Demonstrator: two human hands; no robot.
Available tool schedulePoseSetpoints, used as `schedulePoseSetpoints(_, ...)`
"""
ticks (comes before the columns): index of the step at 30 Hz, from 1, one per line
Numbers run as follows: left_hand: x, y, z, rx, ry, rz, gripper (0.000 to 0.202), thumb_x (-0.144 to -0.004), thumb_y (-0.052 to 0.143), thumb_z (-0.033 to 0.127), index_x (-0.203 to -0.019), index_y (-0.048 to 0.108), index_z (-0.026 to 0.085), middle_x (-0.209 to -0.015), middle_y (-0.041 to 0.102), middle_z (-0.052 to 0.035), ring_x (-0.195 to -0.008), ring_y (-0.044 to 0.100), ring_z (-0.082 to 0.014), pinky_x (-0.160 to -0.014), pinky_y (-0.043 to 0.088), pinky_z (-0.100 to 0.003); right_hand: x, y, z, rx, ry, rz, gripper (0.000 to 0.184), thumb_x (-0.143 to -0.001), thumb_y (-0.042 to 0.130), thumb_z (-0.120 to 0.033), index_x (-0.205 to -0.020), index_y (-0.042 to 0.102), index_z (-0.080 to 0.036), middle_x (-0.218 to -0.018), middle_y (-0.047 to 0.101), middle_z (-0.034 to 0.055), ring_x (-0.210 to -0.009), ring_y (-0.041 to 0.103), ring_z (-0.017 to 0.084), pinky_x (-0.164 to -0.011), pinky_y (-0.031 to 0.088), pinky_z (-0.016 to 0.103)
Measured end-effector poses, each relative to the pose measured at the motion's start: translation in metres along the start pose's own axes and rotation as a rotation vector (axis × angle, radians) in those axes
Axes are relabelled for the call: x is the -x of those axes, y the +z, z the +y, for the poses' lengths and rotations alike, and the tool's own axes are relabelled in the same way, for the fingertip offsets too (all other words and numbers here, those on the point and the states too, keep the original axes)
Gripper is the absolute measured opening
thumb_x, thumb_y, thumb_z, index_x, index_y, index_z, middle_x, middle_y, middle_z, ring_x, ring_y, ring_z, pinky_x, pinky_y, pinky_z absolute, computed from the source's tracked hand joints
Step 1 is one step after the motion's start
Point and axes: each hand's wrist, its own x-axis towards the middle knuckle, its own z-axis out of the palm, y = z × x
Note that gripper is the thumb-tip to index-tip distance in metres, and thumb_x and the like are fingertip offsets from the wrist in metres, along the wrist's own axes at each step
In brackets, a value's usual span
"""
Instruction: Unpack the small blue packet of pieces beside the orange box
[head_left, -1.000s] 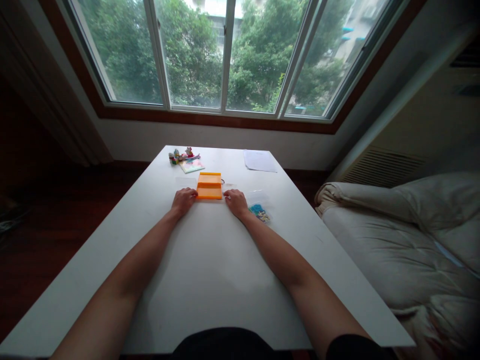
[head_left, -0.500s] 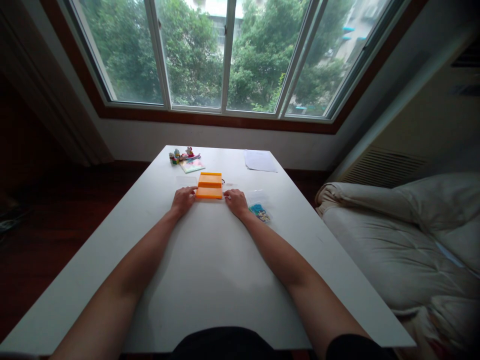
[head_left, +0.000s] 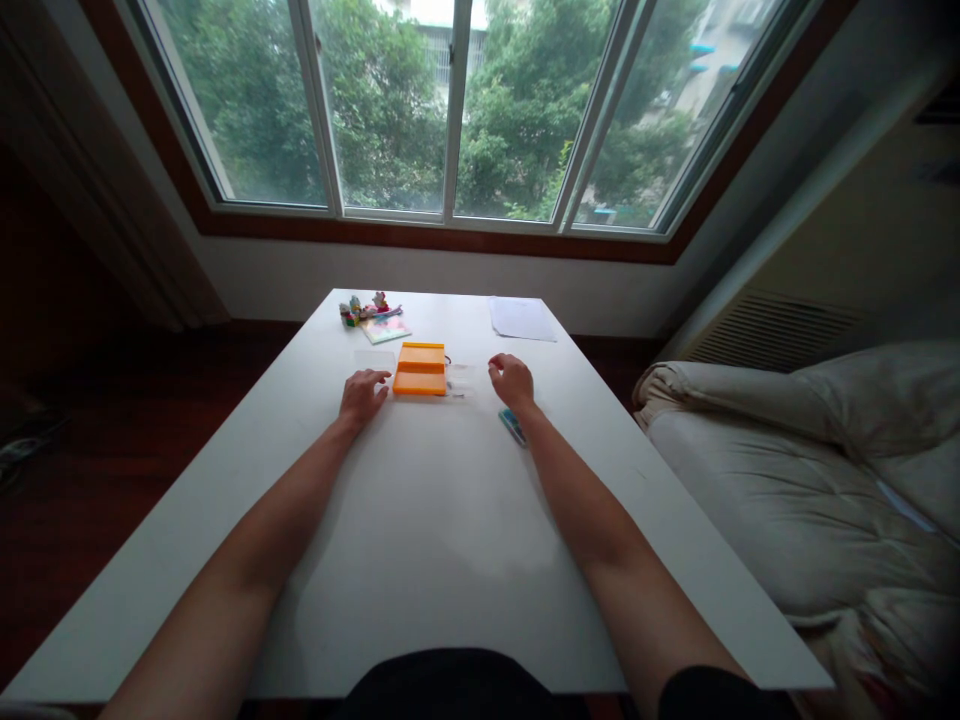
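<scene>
Head view. The left hand (head_left: 364, 393) rests on the table (head_left: 420, 560), its fingers loosely spread and a gap showing between thumb and forefinger; nothing is seen gripped. The two-section orange tray (head_left: 419, 381) lies immediately right of the left fingertips. Whether they touch its edge cannot be made out.

The right hand (head_left: 512, 380) is well to the right of the tray, fingers curled toward the thumb. Whether a small item is pinched there cannot be made out.

Left of the right fingertips, beside the tray, lies a piece of clear plastic (head_left: 460, 382). A bag of small coloured pieces (head_left: 512, 427) lies on the near side of the right hand, partly hidden by the forearm. A clear sheet (head_left: 374, 359) lies just beyond the left fingers.

Handling: brace the tray lightly with the left fingertips, without tilting it. Lift the right forearm clear of the bag to avoid dragging it. Pinch small pieces with the fingertips only, keeping the tray surface in sight.
</scene>
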Motion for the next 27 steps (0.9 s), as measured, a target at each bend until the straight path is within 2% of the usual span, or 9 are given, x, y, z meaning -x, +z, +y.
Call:
schedulePoseSetpoints(3,0.000,0.002,0.000,0.003,0.009,0.000,0.030,-0.089,0.058,0.026,-0.116,0.072,0.026,-0.111,0.071,-0.0059,-0.107,0.059,-0.0280,-0.098,0.044,-0.043,-0.007,-0.006,0.042,0.007,0.034,-0.023,0.022,-0.093,0.055,-0.023,-0.105,0.072,-0.020,-0.106,0.070,0.0098,-0.102,0.061,0.025,-0.094,0.047,0.036)
schedulePoseSetpoints(7,0.000,0.004,0.001,0.001,0.008,0.002,0.029,-0.089,0.059,0.026,-0.114,0.073,0.026,-0.111,0.071,-0.0065,-0.108,0.059,-0.0288,-0.098,0.044,-0.044,-0.003,-0.010,0.092,-0.074,-0.180,-0.199,0.029,-0.086,0.064,-0.022,-0.114,0.073,-0.023,-0.123,0.068,0.0080,-0.121,0.056,0.026,-0.109,0.042,0.042)
schedulePoseSetpoints(10,0.000,0.004,0.002,0.003,0.017,0.010,0.029,-0.089,0.059,0.027,-0.114,0.073,0.025,-0.110,0.071,-0.0067,-0.108,0.059,-0.0290,-0.098,0.044,-0.045,0.001,-0.010,0.114,-0.156,-0.200,-0.250,0.030,-0.089,0.063,-0.026,-0.118,0.071,-0.024,-0.127,0.068,0.0071,-0.125,0.057,0.025,-0.112,0.041,0.043)
schedulePoseSetpoints(12,0.000,0.004,0.003,0.008,0.024,0.008,0.029,-0.088,0.059,0.027,-0.114,0.073,0.025,-0.110,0.071,-0.0068,-0.107,0.059,-0.0290,-0.098,0.044,-0.045,0.004,-0.008,0.122,-0.193,-0.170,-0.288,0.032,-0.091,0.061,-0.031,-0.121,0.070,-0.024,-0.129,0.067,0.0070,-0.123,0.059,0.024,-0.111,0.042,0.042)
schedulePoseSetpoints(14,0.000,0.003,0.006,0.011,0.022,0.005,0.030,-0.088,0.060,0.028,-0.114,0.073,0.025,-0.111,0.071,-0.0070,-0.107,0.059,-0.0291,-0.098,0.044,-0.045,0.007,-0.004,0.125,-0.199,-0.126,-0.272,0.035,-0.092,0.060,-0.035,-0.123,0.069,-0.023,-0.129,0.067,0.0081,-0.120,0.061,0.024,-0.110,0.044,0.041)
schedulePoseSetpoints(19,0.002,0.003,0.015,-0.001,0.031,0.023,0.030,-0.090,0.057,0.027,-0.116,0.073,0.024,-0.113,0.070,-0.0082,-0.108,0.058,-0.0298,-0.099,0.044,-0.046,0.010,0.010,0.124,-0.175,-0.001,0.014,0.040,-0.096,0.051,-0.042,-0.124,0.067,-0.017,-0.128,0.066,0.0140,-0.122,0.058,0.028,-0.113,0.041,0.046)
schedulePoseSetpoints(21,0.003,0.002,0.021,-0.006,0.042,0.032,0.031,-0.090,0.056,0.027,-0.117,0.072,0.024,-0.114,0.069,-0.0090,-0.109,0.058,-0.0301,-0.100,0.043,-0.047,0.009,0.014,0.125,-0.211,0.048,0.065,0.041,-0.096,0.046,-0.041,-0.123,0.066,-0.017,-0.127,0.065,0.0142,-0.122,0.056,0.028,-0.113,0.040,0.047)
schedulePoseSetpoints(27,0.007,-0.002,0.043,-0.015,0.124,0.031,0.037,-0.090,0.054,0.023,-0.123,0.069,0.024,-0.117,0.067,-0.0100,-0.113,0.056,-0.0305,-0.104,0.041,-0.049,0.006,0.017,0.134,-0.290,0.036,-0.143,0.047,-0.075,0.061,-0.030,-0.121,0.061,-0.022,-0.124,0.063,0.0088,-0.115,0.057,0.027,-0.107,0.043,0.046)
